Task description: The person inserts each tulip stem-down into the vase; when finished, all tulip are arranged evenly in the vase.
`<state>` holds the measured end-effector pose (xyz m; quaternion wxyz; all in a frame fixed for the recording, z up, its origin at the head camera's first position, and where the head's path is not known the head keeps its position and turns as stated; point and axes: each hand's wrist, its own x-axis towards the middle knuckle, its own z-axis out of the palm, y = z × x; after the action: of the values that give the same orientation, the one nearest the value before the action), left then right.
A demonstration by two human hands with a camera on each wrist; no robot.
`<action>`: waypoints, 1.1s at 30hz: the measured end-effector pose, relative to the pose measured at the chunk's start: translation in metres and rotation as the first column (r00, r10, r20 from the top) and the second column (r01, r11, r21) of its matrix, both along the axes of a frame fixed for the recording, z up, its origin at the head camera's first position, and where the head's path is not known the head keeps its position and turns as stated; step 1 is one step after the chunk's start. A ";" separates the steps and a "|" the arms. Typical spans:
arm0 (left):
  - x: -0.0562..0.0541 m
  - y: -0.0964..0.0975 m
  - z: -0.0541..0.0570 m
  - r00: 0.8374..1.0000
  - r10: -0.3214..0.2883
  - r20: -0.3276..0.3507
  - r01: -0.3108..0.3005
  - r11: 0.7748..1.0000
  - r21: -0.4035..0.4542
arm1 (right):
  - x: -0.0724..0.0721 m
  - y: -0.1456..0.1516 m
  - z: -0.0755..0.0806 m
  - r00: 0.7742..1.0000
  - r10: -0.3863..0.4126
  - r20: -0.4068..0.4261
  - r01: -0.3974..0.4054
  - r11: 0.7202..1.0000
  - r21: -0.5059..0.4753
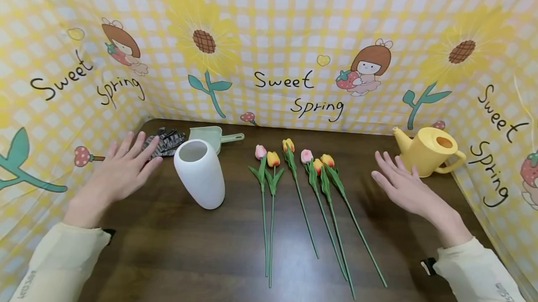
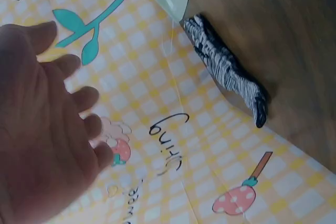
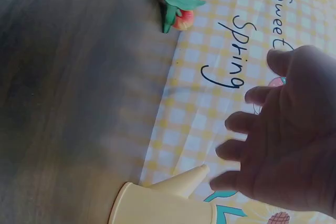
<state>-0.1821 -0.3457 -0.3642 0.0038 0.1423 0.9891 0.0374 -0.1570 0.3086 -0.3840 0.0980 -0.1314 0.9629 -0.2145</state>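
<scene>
My left hand (image 1: 122,171) hovers over the table's left side with its fingers spread and nothing in them. Nearest to it lie black-and-grey knit gloves (image 1: 168,142), also seen in the left wrist view, and a white vase (image 1: 201,176) stands upright to its right. On the other side my right hand (image 1: 405,187) is held out flat, fingers straight, holding nothing. Just beyond it stands a yellow watering can (image 1: 428,150), its spout toward the left. Several artificial tulips, among them a pink tulip (image 1: 307,156) and an orange-yellow tulip (image 1: 287,145), lie between the hands with stems toward me.
A pale green dustpan (image 1: 208,135) lies behind the vase, near the back edge. Yellow checked cloth (image 1: 273,36) with printed flowers walls in the dark wooden table (image 1: 189,255) at the back and both sides.
</scene>
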 end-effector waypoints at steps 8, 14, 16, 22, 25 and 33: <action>0.015 0.003 0.020 0.956 -0.163 -0.244 0.250 0.889 0.385 | 0.005 -0.002 0.007 0.992 0.090 0.088 -0.074 0.981 -0.177; 0.020 0.017 0.011 0.915 -0.284 -0.285 0.400 0.558 0.727 | 0.002 -0.003 0.002 0.983 0.143 0.114 -0.095 0.932 -0.349; 0.018 0.020 0.003 0.884 -0.361 -0.297 0.437 0.414 0.799 | 0.000 -0.003 -0.001 0.977 0.166 0.134 -0.093 0.898 -0.431; 0.017 0.026 -0.016 0.869 -0.426 -0.252 0.417 0.354 0.837 | -0.008 -0.007 -0.018 0.956 0.228 0.187 -0.075 0.802 -0.593; 0.018 0.030 -0.022 0.896 -0.383 -0.225 0.379 0.394 0.837 | -0.011 -0.011 -0.029 0.949 0.237 0.208 -0.057 0.777 -0.627; 0.016 0.040 -0.036 0.916 -0.357 -0.184 0.310 0.339 0.888 | -0.011 -0.021 -0.049 0.961 0.124 0.248 0.039 0.825 -0.564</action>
<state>-0.1665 -0.3054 -0.4004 -0.0444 0.3192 0.7600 0.5644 -0.1678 0.2881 -0.4334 0.1919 -0.1450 0.8304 -0.5026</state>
